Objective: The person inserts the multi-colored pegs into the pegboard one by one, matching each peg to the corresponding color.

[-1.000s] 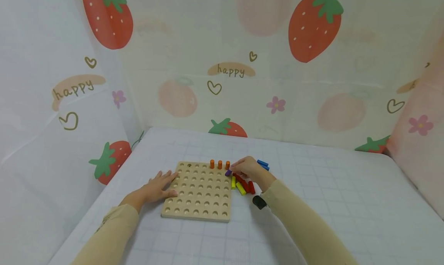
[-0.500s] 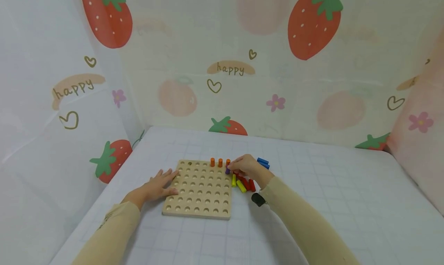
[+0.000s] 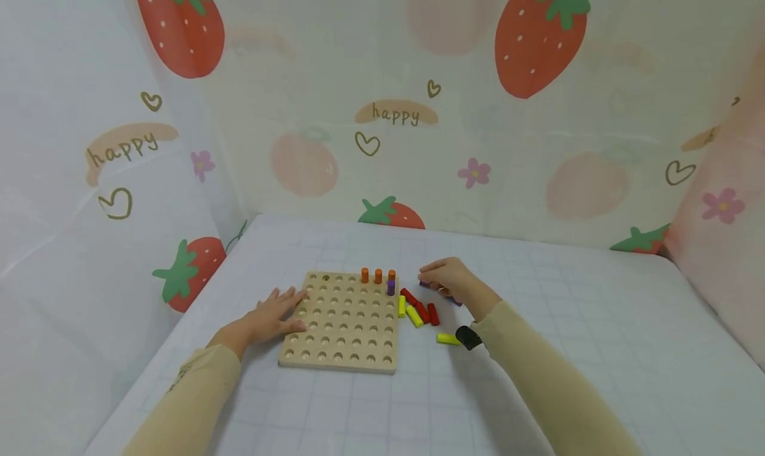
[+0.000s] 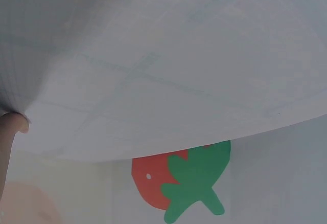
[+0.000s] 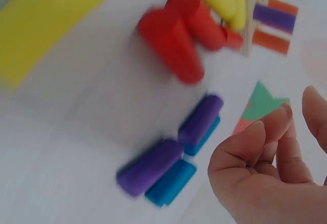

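Note:
A pale wooden pegboard [image 3: 335, 366] with rows of holes lies on the table. Several orange pegs [image 3: 378, 276] stand at its far edge, and a purple peg [image 3: 391, 288] stands upright in front of the rightmost one. My left hand [image 3: 269, 320] rests with spread fingers on the board's left edge; only a fingertip [image 4: 19, 122] shows in the left wrist view. Right of the board, my right hand [image 3: 457, 280] hovers by loose purple pegs [image 5: 150, 168] and blue pegs [image 5: 171, 183]. Its fingers are bent loosely, thumb apart, holding nothing. It hides part of those pegs in the head view.
Red pegs [image 3: 422, 312] and yellow pegs [image 3: 414, 316] lie against and near the board's right side. Another yellow peg [image 3: 447, 338] lies closer, beside a black wrist device [image 3: 469, 337]. A strawberry-printed sheet [image 3: 394, 170] hangs behind the table.
My right hand has set the purple peg upright in the board, let go of it and moved right to the loose pegs. A yellow peg near the wrist has come into view. The left hand stays put.

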`<state>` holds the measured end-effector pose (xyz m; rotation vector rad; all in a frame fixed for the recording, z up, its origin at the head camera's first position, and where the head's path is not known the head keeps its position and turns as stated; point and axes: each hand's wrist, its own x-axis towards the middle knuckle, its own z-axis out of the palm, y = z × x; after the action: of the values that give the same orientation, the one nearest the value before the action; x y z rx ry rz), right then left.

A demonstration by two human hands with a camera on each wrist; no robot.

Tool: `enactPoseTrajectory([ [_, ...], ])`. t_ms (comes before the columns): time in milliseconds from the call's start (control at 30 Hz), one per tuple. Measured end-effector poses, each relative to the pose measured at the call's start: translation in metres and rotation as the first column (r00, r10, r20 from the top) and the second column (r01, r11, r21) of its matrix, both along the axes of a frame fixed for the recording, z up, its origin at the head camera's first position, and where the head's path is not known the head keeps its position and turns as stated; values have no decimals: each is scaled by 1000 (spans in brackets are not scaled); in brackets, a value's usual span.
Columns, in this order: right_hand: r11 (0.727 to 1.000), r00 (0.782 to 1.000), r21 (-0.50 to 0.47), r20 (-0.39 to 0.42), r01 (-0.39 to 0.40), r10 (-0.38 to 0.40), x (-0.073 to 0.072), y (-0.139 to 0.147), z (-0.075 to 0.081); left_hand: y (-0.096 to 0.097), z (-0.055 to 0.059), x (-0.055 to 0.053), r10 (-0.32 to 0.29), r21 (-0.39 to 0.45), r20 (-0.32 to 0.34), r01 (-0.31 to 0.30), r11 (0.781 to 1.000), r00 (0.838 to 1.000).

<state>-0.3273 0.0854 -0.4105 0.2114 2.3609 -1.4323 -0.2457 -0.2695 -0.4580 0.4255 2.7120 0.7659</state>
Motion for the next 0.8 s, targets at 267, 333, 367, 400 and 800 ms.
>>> enactPoseTrajectory([
  [267, 998, 998, -24, 22, 53, -52, 0, 29, 6, 0, 0, -1, 1, -9, -3, -1, 1000, 1000],
  [333, 997, 997, -17, 24, 70, -70, 1, 36, 6, 0, 0, -1, 0, -8, -5, 0, 1000, 1000],
  [367, 997, 997, -13, 28, 78, -78, 2, 38, 6, 0, 0, -2, -1, -8, -4, 1, 1000, 1000],
  [400, 996, 996, -10, 34, 83, -83, 2, 41, 6, 0, 0, -2, -2, -8, -4, 2, 1000, 1000],
  [800, 999, 987, 32, 158, 23, -28, 5, 76, -20, -1, 1, 0, 2, -8, 6, -2, 1000, 1000],
])
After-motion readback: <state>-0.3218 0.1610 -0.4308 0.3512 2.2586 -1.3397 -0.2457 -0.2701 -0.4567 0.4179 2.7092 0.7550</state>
